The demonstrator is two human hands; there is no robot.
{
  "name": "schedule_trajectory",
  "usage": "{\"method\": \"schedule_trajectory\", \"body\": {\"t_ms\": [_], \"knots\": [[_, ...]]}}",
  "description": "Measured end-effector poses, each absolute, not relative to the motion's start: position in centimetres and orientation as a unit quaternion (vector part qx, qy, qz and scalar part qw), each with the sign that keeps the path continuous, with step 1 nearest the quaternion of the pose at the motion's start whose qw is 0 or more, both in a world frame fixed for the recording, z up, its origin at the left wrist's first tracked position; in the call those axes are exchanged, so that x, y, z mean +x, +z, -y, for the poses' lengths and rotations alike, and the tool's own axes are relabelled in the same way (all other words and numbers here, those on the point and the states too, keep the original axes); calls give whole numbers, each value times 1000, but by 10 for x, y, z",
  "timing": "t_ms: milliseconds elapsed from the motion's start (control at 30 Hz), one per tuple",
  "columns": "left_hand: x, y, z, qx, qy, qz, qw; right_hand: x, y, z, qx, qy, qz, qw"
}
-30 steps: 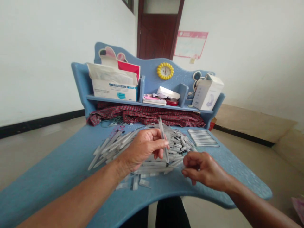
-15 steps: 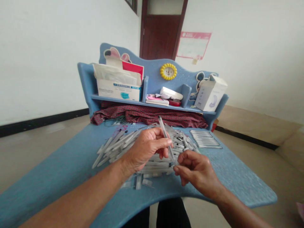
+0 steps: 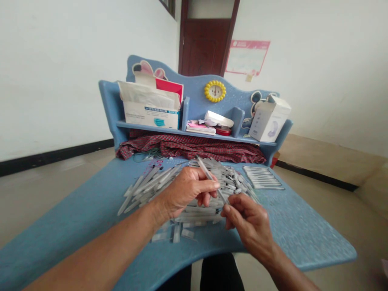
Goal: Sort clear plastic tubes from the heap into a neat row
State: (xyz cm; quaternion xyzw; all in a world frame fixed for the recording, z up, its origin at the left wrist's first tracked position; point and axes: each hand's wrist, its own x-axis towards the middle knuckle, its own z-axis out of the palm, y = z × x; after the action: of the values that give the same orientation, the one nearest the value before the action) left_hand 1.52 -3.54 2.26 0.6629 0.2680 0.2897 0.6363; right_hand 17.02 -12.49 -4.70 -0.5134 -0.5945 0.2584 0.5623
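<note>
My left hand (image 3: 194, 186) is closed round a translucent pen (image 3: 205, 169) with a dark upper end, tilted so that this end points away to the left. At the pen's lower end my right hand (image 3: 245, 216) pinches with thumb and forefinger, hiding the tip. Under and behind both hands lies a loose pile of clear pen parts (image 3: 157, 182), with small black pieces among them. Several finished-looking pens (image 3: 263, 178) lie side by side in a neat row on the right.
Small clear caps or pieces (image 3: 176, 233) lie near the front edge of the blue desk (image 3: 303, 226). A checked cloth (image 3: 194, 146) is bunched under the shelf (image 3: 145, 126). On the shelf stand a mask box (image 3: 151, 111), a white box (image 3: 269, 119) and a red tin (image 3: 223, 131).
My right hand has closed in on the pen's lower end and now pinches it. The pen has tilted further over, its dark end moving down and left.
</note>
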Motion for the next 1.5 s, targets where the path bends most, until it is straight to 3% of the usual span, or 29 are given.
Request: {"method": "schedule_trajectory", "body": {"t_ms": [733, 900, 1033, 1167, 1367, 1500], "knots": [[19, 21, 41, 635, 313, -258, 657, 164, -34, 121, -506, 280, 583, 571], [15, 21, 32, 636, 313, -265, 654, 169, -20, 124, -508, 197, 683, 486], [12, 19, 27, 626, 277, -277, 674, 180, -12, 125, -469, -3, 764, 442], [13, 16, 30, 640, 220, -285, 679, 184, -7, 122, -406, -160, 848, 301], [17, 14, 37, 665, 161, -277, 675, 178, 4, 125, -349, -213, 884, 228], [17, 18, 38, 696, 154, -281, 643, 210, 5, 131, -395, -238, 871, 171]]}}
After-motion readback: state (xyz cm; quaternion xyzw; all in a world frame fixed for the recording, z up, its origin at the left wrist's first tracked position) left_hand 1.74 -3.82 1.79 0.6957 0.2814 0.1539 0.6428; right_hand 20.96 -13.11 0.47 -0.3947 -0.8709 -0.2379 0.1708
